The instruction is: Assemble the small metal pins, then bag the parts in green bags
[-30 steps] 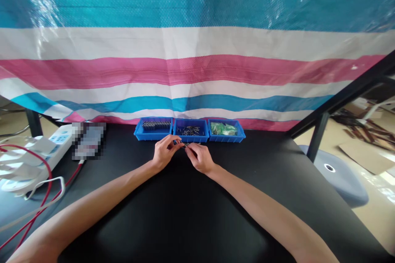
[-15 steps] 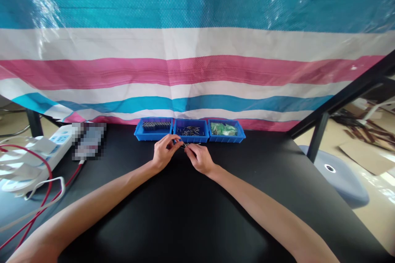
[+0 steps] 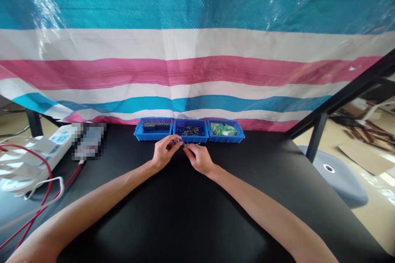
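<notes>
- See a small metal piece point(image 3: 184, 145) right between the fingertips, at 3 o'clock from the left hand point(image 3: 179, 141) and 10 o'clock from the right hand point(image 3: 186, 147), just above the worktop point(image 3: 253, 172).
- Cannot rank either hand as nearer: touching from both sides.
- Cannot read the long axis surely; looks tilted, roughly from 11 toward 5 o'clock.
- On the left, gripping with thumb and index drawn together in a fine pinch, leaving hardly any gap.
- On the right, gripping likewise, with fingers curled and thumb underneath.
- Find the middle blue bin point(image 3: 202, 139) at 12 o'clock, just beyond the fingertips, holding loose thin pins point(image 3: 191, 130).
- Find the left blue bin point(image 3: 151, 136) at 11 o'clock, with metal cylinders point(image 3: 156, 125) in rows.
- Find the right blue bin point(image 3: 228, 139) at 2 o'clock, with green-tinted packets point(image 3: 224, 129).
</notes>
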A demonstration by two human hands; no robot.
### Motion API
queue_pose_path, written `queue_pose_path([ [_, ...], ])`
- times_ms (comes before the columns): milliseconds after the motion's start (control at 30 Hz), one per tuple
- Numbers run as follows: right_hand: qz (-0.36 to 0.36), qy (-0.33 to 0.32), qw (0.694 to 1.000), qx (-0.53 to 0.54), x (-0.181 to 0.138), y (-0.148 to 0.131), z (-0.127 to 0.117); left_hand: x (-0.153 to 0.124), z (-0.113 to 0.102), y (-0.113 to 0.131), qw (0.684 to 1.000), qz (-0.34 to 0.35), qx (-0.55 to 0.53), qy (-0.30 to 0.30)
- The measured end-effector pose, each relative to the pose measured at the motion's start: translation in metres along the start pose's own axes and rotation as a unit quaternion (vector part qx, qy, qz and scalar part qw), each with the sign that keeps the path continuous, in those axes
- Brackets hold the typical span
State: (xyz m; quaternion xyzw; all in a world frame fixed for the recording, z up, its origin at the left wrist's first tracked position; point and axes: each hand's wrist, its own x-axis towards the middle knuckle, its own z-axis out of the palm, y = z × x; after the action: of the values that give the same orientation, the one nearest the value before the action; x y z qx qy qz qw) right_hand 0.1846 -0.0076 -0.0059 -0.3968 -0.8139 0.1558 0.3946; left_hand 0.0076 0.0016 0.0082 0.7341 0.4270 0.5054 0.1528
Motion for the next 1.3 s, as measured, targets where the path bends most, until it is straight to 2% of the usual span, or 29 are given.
queue_pose_path([
  [833,-0.003,0.044,0.999,0.002,-0.0014,0.005,0.0054,-0.001,0.0009,-0.0045,0.999,-0.024,-0.018,-0.027],
  [1300,0.008,0.045,0.999,-0.014,0.0001,-0.0008,0.0005,-0.0009,-0.0007,-0.0034,0.999,0.009,-0.015,-0.048],
])
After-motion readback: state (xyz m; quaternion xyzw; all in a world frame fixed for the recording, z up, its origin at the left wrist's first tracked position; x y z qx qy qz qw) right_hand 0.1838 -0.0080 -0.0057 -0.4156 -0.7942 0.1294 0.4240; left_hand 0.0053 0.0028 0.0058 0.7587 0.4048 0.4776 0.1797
